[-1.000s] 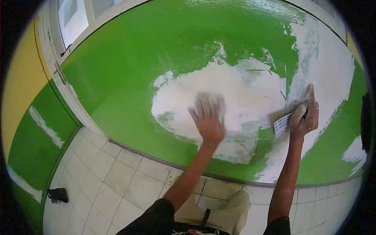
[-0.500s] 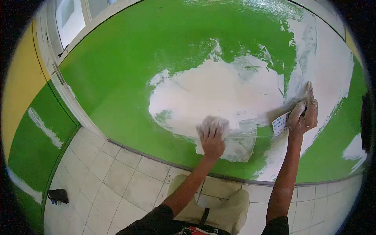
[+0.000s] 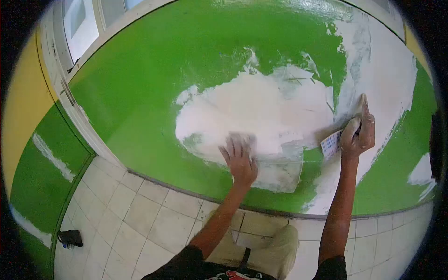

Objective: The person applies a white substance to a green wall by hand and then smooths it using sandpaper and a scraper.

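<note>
My left hand (image 3: 241, 163) lies against the lower part of a large white patch (image 3: 261, 107) on the green wall (image 3: 140, 60). Its fingers are spread and dusted white; a greyish blur at the fingertips is too unclear to name. To the right, my right hand (image 3: 358, 136) is at a tall white band (image 3: 387, 74), index finger pointing up. Between its thumb and curled fingers it holds a small white sheet with blue print (image 3: 331, 144), which sticks out to the left.
A tiled floor (image 3: 154, 219) runs along the wall's foot. Near the green and yellow side wall (image 3: 42, 163) lies a small dark object (image 3: 71, 238). A white-framed window (image 3: 81, 32) is at the upper left. A dark edge (image 3: 436, 144) shows at the far right.
My left hand has moved a little to the left across the white patch, and its fingers are more spread. My right hand still holds the printed sheet in nearly the same place.
</note>
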Demonstrator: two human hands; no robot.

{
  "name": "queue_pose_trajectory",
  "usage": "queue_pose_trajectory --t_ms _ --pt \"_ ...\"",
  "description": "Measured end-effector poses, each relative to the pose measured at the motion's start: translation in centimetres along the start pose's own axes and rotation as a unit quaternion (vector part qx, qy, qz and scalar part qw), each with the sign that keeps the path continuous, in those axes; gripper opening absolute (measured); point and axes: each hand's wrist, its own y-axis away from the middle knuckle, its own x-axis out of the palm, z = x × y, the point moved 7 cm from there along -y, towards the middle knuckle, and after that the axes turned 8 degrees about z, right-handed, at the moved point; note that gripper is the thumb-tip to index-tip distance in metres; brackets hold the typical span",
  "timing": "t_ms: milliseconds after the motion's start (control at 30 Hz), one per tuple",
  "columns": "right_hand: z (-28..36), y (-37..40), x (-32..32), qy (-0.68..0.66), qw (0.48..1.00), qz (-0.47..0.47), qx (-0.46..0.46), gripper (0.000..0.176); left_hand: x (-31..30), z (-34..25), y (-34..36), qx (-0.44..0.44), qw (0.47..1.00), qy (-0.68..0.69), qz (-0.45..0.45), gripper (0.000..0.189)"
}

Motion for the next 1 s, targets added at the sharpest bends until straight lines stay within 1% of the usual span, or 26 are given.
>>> queue_pose_trajectory --t_ms 33,100,133,167,233,267,300,333,400,433,500,533,567,633,667,733,767,800,833,867,900,967,1000 --pt "0.1 0.4 -0.2 -0.003 1.0 0.008 0.003 0.05 -3.0 -1.1 -4.1 -0.004 0.998 0.025 -0.058 0.055" --pt "-0.7 0.5 0.3 -0.012 0.997 0.036 0.065 0.05 -7.7 -2.8 -13.2 -0.028 0.996 -0.022 -0.087 0.053" --pt "-0.4 0.4 0.3 -0.007 0.999 0.011 0.047 0.051 -10.1 -4.2 -16.7 -0.016 0.991 -0.043 -0.127 0.052" --pt "-0.4 0.4 0.4 -0.007 0.999 0.011 0.046 0.051 -9.8 -4.5 -16.4 -0.016 0.991 -0.042 -0.128 0.052" --pt "-0.4 0.4 0.2 0.001 0.998 0.014 0.055 0.051 -7.8 -6.0 -14.5 0.032 0.996 -0.044 -0.068 0.053" --pt "-0.5 0.2 0.2 0.004 0.999 0.007 0.054 0.051 -4.7 -5.0 -10.1 0.065 0.997 -0.025 -0.024 0.055" --pt "-0.7 0.3 0.2 -0.006 0.998 0.01 0.057 0.051 -2.0 -3.2 -5.5 0.072 0.997 -0.014 0.023 0.055" --pt "-0.7 0.5 0.2 -0.018 0.998 0.016 0.061 0.051 -3.2 -2.8 -3.9 0.086 0.996 0.008 0.003 0.052" --pt "-0.5 0.3 0.1 -0.012 0.998 0.011 0.054 0.051 -3.1 -1.3 -4.7 0.079 0.997 0.003 -0.001 0.051" --pt "-0.3 0.3 0.1 -0.008 0.999 0.011 0.044 0.051 -4.2 -1.5 -6.4 0.067 0.998 -0.001 -0.006 0.05" --pt "-0.4 0.4 0.2 -0.014 0.999 0.006 0.051 0.051 -8.6 -4.2 -14.4 0.062 0.995 -0.003 -0.072 0.049" --pt "-0.5 0.5 0.2 -0.019 0.998 0.007 0.058 0.051 -10.3 -5.4 -17.0 0.059 0.993 -0.004 -0.1 0.049" --pt "-0.5 0.5 0.2 -0.02 0.998 0.006 0.055 0.051 -10.2 -5.8 -17.2 0.058 0.993 -0.004 -0.103 0.049" --pt "-0.4 0.3 0.2 -0.001 0.998 0.002 0.057 0.051 -9.5 -8.0 -17.7 0.105 0.99 -0.018 -0.087 0.05" --pt "-0.2 0.2 0.0 -0.001 0.998 -0.007 0.055 0.051 -8.0 -7.6 -15.5 0.121 0.992 -0.001 -0.033 0.048" --pt "-0.6 0.6 0.2 0.002 0.993 0.049 0.11 0.046 -4.2 -2.1 -9.9 0.12 0.988 -0.075 0.067 0.047" --pt "-0.9 0.6 0.2 0.001 0.993 0.048 0.108 0.046 -5.3 0.9 -8.7 0.089 0.994 -0.003 0.062 0.06" --pt "-1.2 0.8 0.2 -0.011 0.994 0.051 0.101 0.045 -6.7 2.6 -9.4 0.092 0.994 -0.003 0.062 0.06" --pt "-1.3 1.0 0.2 -0.02 0.994 0.054 0.096 0.045 -8.9 4.7 -10.8 0.043 0.999 -0.019 -0.018 0.052" --pt "-1.1 1.1 0.0 -0.018 0.994 0.054 0.096 0.045 -10.8 5.8 -11.7 -0.01 0.995 -0.034 -0.098 0.05" --pt "-0.9 1.0 0.1 -0.021 0.992 0.063 0.109 0.045 -10.5 5.1 -12.3 -0.012 0.995 -0.032 -0.099 0.05" --pt "-0.7 0.6 0.3 -0.023 0.991 0.071 0.114 0.044 -9.1 -0.2 -14.1 0.015 0.996 -0.003 -0.083 0.054" --pt "-0.5 0.5 0.2 -0.042 0.992 0.055 0.103 0.044 -8.3 -2.9 -14.9 0.029 0.997 0.012 -0.075 0.057"
